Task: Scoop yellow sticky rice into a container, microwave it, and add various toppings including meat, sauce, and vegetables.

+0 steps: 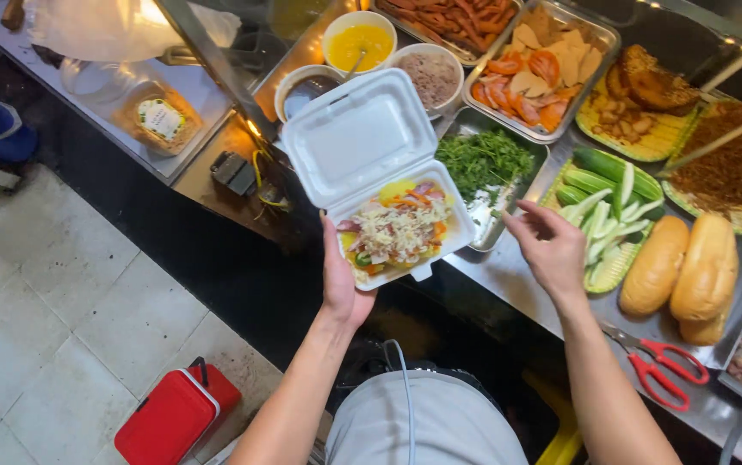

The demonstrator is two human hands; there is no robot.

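Note:
My left hand (341,280) holds an open white foam box (362,142) from below; its lid stands up and back. The box is filled with yellow rice, shredded white topping and bits of meat and vegetable (397,228). My right hand (547,245) hovers just right of the box, above the counter edge, with fingertips pinched together next to a steel tray of chopped green herbs (485,159). Whether anything is between those fingers cannot be made out.
On the steel counter: bowls of yellow sauce (359,43), dark sauce (306,88) and minced topping (429,77), a tray of sliced sausage (536,73), cucumber sticks (608,207), bread rolls (681,267), red-handled scissors (659,362). A red cooler box (173,418) sits on the tiled floor.

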